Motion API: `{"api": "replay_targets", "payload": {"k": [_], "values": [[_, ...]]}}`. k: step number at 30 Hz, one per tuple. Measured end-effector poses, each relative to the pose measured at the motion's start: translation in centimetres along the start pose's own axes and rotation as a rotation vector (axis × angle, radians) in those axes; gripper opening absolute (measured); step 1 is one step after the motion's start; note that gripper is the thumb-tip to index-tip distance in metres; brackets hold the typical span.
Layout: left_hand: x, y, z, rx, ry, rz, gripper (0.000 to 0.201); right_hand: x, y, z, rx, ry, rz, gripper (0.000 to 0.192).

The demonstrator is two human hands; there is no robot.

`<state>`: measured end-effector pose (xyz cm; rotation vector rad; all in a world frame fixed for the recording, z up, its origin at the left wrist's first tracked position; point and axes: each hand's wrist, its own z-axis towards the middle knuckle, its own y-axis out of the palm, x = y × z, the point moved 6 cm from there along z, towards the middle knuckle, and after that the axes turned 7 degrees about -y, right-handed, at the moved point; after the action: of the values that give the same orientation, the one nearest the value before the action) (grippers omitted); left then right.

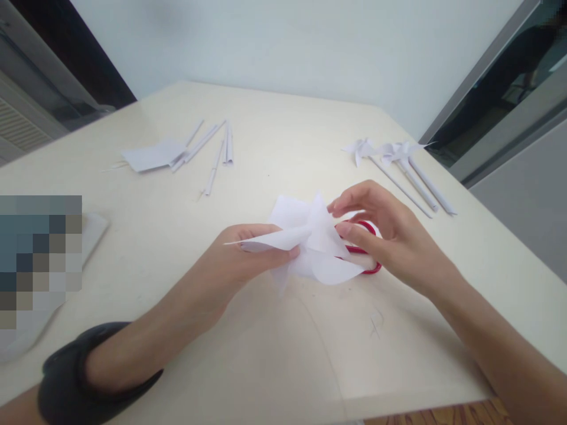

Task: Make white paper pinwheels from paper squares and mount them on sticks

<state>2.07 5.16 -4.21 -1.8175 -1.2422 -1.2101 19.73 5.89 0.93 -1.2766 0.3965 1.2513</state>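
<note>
The left hand (230,255) pinches a folded paper pinwheel (325,227), which spreads rightward from its fingertips. The right hand (390,227) is loosely open, fingers curved just beside the paper, red handles (357,250) below them.

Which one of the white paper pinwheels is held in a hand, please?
The paper pinwheel in the left hand, partly covering the red-handled scissors; the other pinwheels lie farther back at right, untouched by either hand.
</note>
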Motion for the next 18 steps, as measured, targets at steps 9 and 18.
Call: {"api": "replay_targets", "payload": {"k": [9,18], "values": [[0.2,1.1,-0.3,-0.005,-0.114,0.091,0.01,-4.1,1.8,-1.4,-0.009,-0.615,-0.554,0.011],[0.2,1.1,-0.5,0.006,-0.13,0.167,0.007,-3.0,2.3,-1.1,-0.025,-0.53,-0.629,0.012]]}}
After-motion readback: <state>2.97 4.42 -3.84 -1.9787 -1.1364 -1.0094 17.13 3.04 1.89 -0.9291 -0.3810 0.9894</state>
